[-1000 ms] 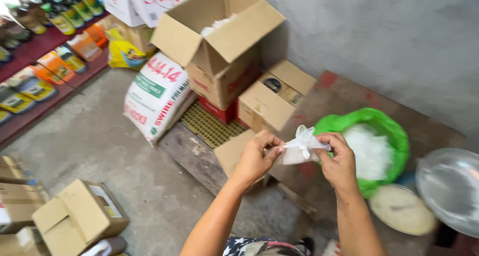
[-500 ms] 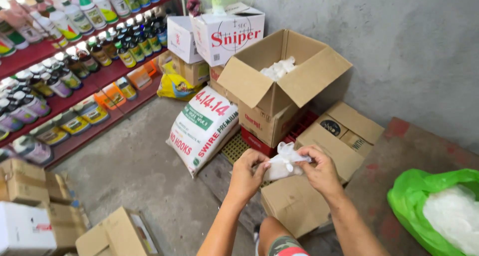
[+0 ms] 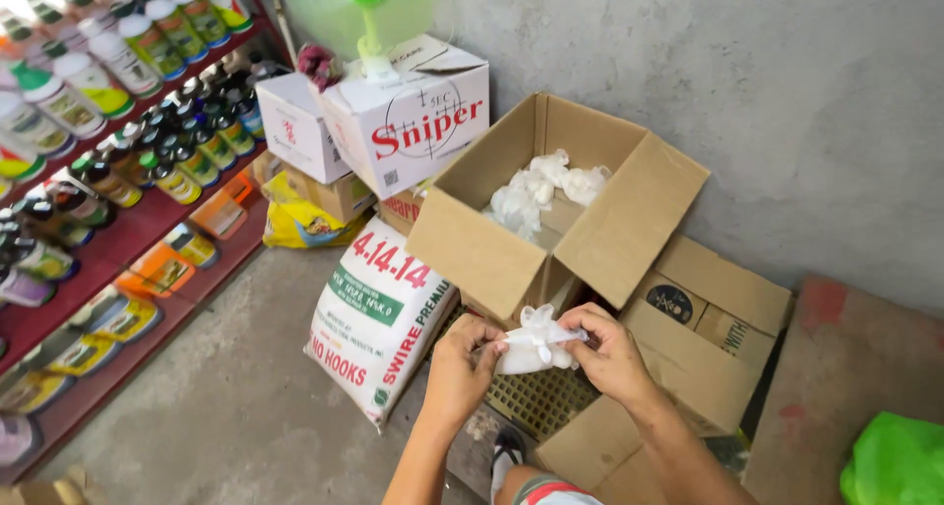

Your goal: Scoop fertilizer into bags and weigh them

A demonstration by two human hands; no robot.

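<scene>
Pouch point(image 3: 536, 346), small, white and knotted, is pinched between your left hand point(image 3: 464, 365) and right hand point(image 3: 608, 346), both grips clenched on it just below the open carton point(image 3: 511, 259); looks like knot-tightening, so next needs a firm opposing pull.

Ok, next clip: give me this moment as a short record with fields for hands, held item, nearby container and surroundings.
left hand: left hand grips one side of the small tied bag
right hand: right hand pinches the other side, at the knot
held item: small tied bag, clear plastic with white contents, held between both hands
nearby container: open cardboard box just beyond the hands, with similar white bags inside
surroundings: printed white sack leaning on the floor; shelves of bottles; green bag at lower right
</scene>
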